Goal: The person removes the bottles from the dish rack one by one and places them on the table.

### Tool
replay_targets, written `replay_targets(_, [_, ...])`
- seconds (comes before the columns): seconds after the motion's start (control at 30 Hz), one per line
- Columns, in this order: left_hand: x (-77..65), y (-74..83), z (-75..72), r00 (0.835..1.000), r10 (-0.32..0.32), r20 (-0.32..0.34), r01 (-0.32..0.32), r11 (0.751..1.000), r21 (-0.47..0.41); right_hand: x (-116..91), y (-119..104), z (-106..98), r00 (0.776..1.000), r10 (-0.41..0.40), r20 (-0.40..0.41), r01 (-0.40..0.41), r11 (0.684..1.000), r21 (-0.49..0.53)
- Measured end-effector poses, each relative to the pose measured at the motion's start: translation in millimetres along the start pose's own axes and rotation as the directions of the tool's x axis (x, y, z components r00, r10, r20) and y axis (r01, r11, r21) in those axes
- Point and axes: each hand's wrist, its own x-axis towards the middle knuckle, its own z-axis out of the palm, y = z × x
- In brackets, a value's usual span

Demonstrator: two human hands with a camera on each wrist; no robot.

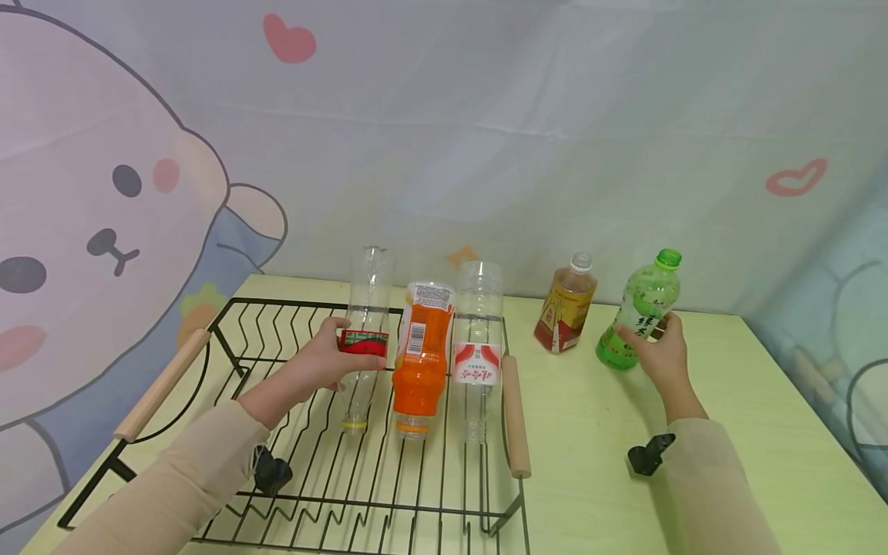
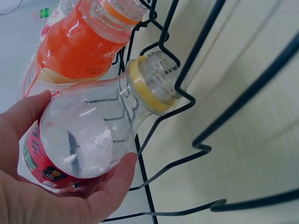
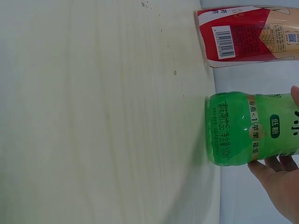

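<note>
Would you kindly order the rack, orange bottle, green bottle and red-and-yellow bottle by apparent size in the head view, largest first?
1. Rack
2. Orange bottle
3. Green bottle, partly covered by the right hand
4. Red-and-yellow bottle
</note>
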Motion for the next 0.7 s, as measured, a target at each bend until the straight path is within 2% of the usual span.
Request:
replay_targets(0.33, [-3.0,3.5,-2.5,1.0,0.019,0.005,-0.019,1.0,-0.023,-1.5,0.2,-4.0,1.0,-0.012,0.028,0.012,1.0,0.001])
replay_targets(0.7, [-6.3,12.1,-11.4,0.998,0.055,-0.003,-0.055,0.998,-0.032,-2.8,-9.5,-15.9,0.999,-0.03,0.038,0.03,0.999,0.012])
